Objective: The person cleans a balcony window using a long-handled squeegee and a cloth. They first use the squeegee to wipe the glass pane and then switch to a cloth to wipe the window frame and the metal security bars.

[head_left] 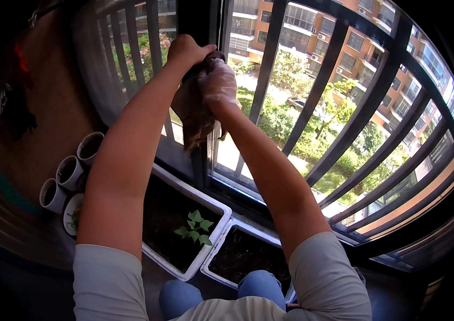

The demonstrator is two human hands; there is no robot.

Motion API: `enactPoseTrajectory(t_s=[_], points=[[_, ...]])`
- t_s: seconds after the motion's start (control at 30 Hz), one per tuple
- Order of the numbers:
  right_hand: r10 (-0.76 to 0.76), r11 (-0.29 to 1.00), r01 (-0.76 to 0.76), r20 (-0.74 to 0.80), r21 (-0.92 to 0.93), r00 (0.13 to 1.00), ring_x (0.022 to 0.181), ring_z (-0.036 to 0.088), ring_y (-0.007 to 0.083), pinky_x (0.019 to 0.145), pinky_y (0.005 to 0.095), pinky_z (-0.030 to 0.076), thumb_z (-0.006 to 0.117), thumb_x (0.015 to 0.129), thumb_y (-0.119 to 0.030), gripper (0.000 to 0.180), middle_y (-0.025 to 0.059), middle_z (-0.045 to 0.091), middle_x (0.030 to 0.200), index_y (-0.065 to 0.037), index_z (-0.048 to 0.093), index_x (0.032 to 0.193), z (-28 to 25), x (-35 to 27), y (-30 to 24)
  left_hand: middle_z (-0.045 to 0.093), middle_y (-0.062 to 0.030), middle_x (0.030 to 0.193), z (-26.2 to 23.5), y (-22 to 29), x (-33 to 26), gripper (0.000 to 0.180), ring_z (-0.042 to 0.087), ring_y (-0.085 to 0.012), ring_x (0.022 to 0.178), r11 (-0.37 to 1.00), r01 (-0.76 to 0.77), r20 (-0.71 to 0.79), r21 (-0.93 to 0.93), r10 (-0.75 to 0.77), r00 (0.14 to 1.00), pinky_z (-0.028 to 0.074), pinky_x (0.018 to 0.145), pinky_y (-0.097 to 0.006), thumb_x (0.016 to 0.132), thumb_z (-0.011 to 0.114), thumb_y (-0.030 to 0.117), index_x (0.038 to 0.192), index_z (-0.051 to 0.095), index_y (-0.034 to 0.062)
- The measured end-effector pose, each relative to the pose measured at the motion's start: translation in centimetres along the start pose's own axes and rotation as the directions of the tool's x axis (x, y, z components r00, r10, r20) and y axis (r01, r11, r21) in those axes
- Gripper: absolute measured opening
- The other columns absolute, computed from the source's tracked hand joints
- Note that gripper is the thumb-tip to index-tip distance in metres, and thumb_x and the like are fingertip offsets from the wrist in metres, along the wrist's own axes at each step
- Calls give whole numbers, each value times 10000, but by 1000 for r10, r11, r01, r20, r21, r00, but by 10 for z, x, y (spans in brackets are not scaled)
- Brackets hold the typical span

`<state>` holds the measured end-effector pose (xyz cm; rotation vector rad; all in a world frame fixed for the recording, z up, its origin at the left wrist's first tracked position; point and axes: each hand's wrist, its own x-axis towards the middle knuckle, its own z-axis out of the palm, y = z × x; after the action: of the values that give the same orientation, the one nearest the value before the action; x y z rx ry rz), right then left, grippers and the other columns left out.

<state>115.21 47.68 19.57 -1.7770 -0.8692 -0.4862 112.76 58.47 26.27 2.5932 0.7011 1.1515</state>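
Both my arms are raised in front of the barred window. My left hand (185,51) is bare and closed over the top of a limp brown clump (190,115) that hangs down with a ragged lower end. My right hand (218,83) wears a thin clear plastic glove and grips the same clump from the right, touching the left hand. What the clump is made of cannot be told. Below my arms stands a white rectangular planter (217,207) filled with dark soil, holding one small green seedling (195,227).
A second white planter (221,243) with dark soil sits beside the first, near my knees (259,283). Three white cups (69,171) and a small dish (70,214) stand in a row at the left. Dark diagonal window bars (320,80) close off the view onto buildings and trees.
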Motion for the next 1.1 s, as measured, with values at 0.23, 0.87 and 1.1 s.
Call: enactPoseTrajectory(t_s=[0.23, 0.87, 1.1], points=[[202, 971, -113, 465, -212, 862, 867, 597, 340, 733, 404, 483, 562, 773, -152, 256, 200, 604, 893, -87, 540, 1020, 12, -137, 78, 571, -151, 599, 0, 0, -1, 706, 585, -263, 543, 999, 19, 24, 44, -20, 1000, 472, 520, -381, 617, 651, 655, 568, 515, -36], [153, 967, -134, -72, 219, 986, 766, 578, 388, 688, 449, 459, 572, 782, -180, 218, 216, 601, 817, -49, 549, 954, 26, -98, 66, 456, -41, 495, -2, -14, 1, 688, 483, -142, 459, 997, -18, 11, -79, 19, 1000, 439, 514, -311, 590, 695, 643, 466, 405, 31], [402, 756, -540, 389, 369, 829, 955, 559, 372, 835, 384, 432, 516, 807, -279, 409, 249, 585, 991, -40, 511, 1139, 42, -126, 125, 498, 10, 618, -2, -18, 9, 572, 487, -80, 534, 986, 109, 121, -128, -93, 988, 438, 507, -211, 637, 701, 583, 588, 496, 51]])
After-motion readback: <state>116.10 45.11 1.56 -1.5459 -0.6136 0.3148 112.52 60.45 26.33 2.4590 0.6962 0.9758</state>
